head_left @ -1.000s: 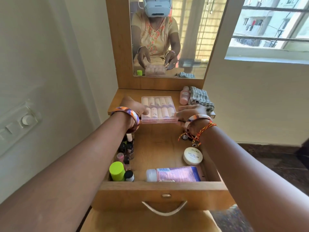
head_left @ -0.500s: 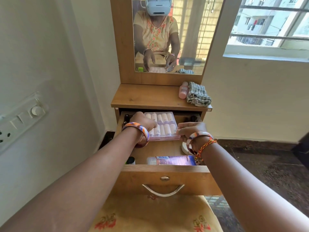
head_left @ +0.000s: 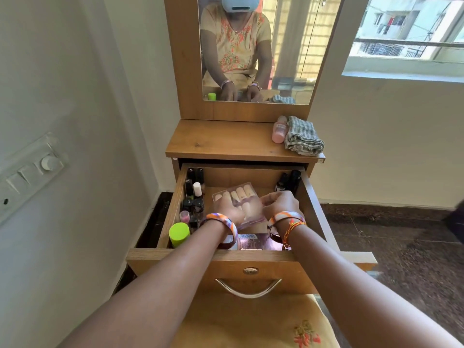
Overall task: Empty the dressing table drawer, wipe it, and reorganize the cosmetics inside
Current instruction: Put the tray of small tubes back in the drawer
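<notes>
The wooden drawer (head_left: 175,207) stands pulled out below the dressing table top. Over its middle, tilted, is a clear plastic box (head_left: 239,195) of pale tubes. My left hand (head_left: 229,209) holds the box's left side and my right hand (head_left: 280,203) grips its right edge. Several small dark bottles (head_left: 194,189) line the drawer's left wall, with a lime green cap (head_left: 179,233) at the front left. Two dark bottles (head_left: 288,180) stand in the back right corner. A flat purple-labelled bottle (head_left: 251,242) lies at the drawer's front, partly hidden by my wrists.
On the table top (head_left: 221,139) at the right lie a pink bottle (head_left: 279,129) and a folded checked cloth (head_left: 302,135). A mirror (head_left: 288,46) rises behind. A white wall with a switch plate (head_left: 30,172) is close on the left. The drawer's metal handle (head_left: 247,288) faces me.
The clear box has gone from the table top down into the drawer, held by both hands, and now sits tilted. The view has pulled back and tipped downward.
</notes>
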